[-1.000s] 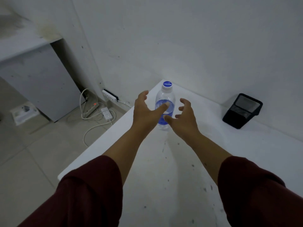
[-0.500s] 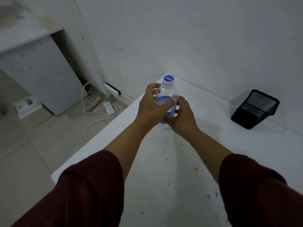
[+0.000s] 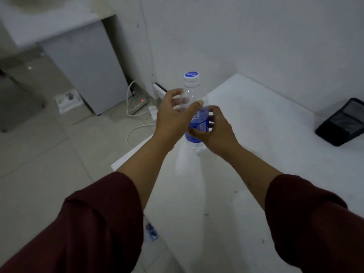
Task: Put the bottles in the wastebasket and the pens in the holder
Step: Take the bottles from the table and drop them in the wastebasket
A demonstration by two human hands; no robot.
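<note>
A clear plastic bottle (image 3: 192, 89) with a white-and-blue cap and a blue label stands upright in the air above the white table's (image 3: 256, 119) left edge. My right hand (image 3: 216, 131) grips it around the label. My left hand (image 3: 173, 117) cups its upper part, thumb across the front and fingertips visible through the plastic behind. A black mesh holder (image 3: 342, 123) lies tilted on the table at the far right, near the wall. A second bottle (image 3: 150, 232) lies on the floor beside my left sleeve. No pens or wastebasket are in view.
A power strip (image 3: 137, 105) with a red light and white cables lie on the tiled floor by the wall, left of the table. A grey cabinet panel (image 3: 82, 62) stands further left. The white wall runs close behind the table.
Both hands closed on the bottle, then lifted it off the table and carried it left toward the table's edge. My view has swung left and down.
</note>
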